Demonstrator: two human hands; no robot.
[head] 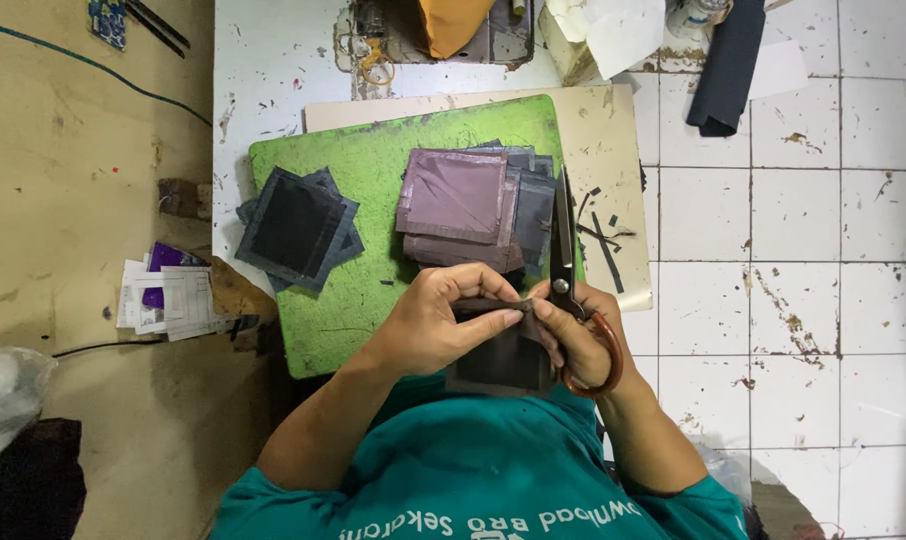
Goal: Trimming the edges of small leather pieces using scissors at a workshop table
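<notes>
Head view
Papers: a small sheaf of white and purple printed slips [165, 296] lies on the tan floor, left of the green board
Blue packet: a small blue printed rectangle [107, 20] sits at the top left, beside dark sticks
Green board: a scuffed, bright green cutting board [363, 290] with rounded corners, lying on a pale beige sheet [613, 150] over a white tiled surface [793, 220] with brown stains
Left stack: dark grey-black fabric squares [298, 228] fanned out on the board's left part, matte, with raw edges
Middle stack: mauve-brown squares [458, 200] piled on darker grey ones, slightly glossy and creased
Offcuts: thin black strips [603, 235] scattered on the beige sheet, just right of the blade
Left hand: the left hand [443, 320] is closed, thumb and fingers pinching the top edge of a dark fabric square [503, 360] held near the chest, below the board
Right hand: the right hand [573, 335] is closed through the brown handle loops of the scissors [565, 270], steel blades pointing away, its fingertips also touching the square's edge
Clothing: teal shirt with white lettering
</notes>
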